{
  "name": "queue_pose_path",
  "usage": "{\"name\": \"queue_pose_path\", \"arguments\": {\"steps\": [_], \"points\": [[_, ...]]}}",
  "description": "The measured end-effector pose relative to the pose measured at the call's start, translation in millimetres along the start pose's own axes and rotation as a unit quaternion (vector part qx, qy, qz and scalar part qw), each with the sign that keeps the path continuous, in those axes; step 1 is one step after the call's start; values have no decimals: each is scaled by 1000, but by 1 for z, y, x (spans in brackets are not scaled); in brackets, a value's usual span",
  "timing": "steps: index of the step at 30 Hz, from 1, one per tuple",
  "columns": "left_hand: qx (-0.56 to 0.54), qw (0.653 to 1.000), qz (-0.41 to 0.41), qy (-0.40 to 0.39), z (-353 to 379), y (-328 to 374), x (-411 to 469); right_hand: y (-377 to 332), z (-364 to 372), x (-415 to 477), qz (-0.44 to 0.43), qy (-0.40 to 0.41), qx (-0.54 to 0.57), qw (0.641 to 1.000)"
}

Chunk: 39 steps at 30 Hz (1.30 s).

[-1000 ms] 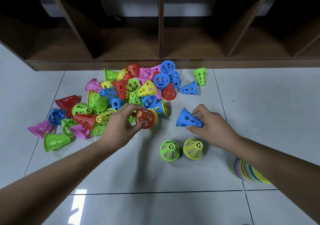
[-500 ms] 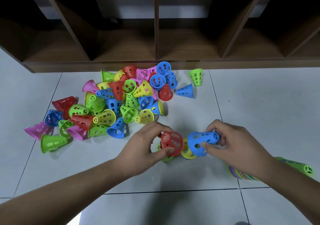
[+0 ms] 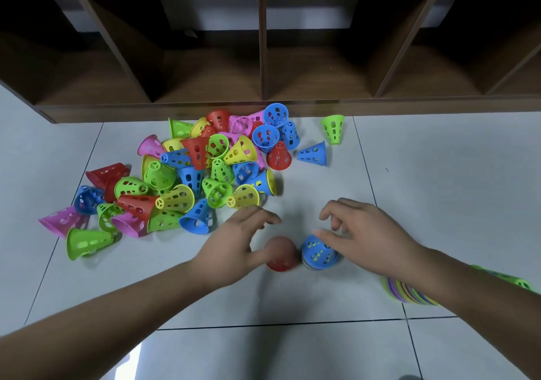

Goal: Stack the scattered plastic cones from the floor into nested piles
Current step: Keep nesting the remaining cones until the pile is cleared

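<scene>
Red plastic shows blurred just below mid-frame, where the red cone (image 3: 281, 254) stands against the thumb of the left hand (image 3: 237, 242). Just beside it, the blue cone (image 3: 318, 253) sits under the thumb of the right hand (image 3: 371, 239), and both hands have slack, spread fingers that grip nothing. Each cone would seat best, I judge, if pressed straight down on its tip until the rims meet, before either hand reaches for the loose heap (image 3: 187, 174) at upper left.
</scene>
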<state>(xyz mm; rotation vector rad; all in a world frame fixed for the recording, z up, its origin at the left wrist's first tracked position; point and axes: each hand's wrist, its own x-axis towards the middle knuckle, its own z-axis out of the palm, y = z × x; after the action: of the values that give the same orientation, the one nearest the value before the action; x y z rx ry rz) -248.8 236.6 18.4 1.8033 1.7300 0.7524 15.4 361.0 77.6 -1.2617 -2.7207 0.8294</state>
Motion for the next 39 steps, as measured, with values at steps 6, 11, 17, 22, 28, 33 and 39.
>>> {"name": "queue_pose_path", "arguments": {"steps": [6, 11, 17, 22, 28, 33, 39], "points": [[109, 991, -4, 76, -23, -40, 21, -10, 26, 58, -74, 5, -72, 995], [186, 978, -20, 90, -34, -68, 33, -21, 43, 109, -117, 2, -140, 983], [188, 980, -54, 47, -31, -83, 34, -26, 62, 149, -136, -20, -168, 976], [197, 978, -74, 1, -27, -90, 31, -26, 74, 157, -119, -86, -202, 968], [209, 977, -49, -10, -23, -87, 24, -15, 82, 143, -71, -53, -314, 945], [205, 978, -33, -1, -21, -84, 29, 8, 79, 138, -33, -107, -378, 919], [143, 989, -34, 26, -24, -75, 30, 24, 70, 131, -9, -64, -290, 955]]}}
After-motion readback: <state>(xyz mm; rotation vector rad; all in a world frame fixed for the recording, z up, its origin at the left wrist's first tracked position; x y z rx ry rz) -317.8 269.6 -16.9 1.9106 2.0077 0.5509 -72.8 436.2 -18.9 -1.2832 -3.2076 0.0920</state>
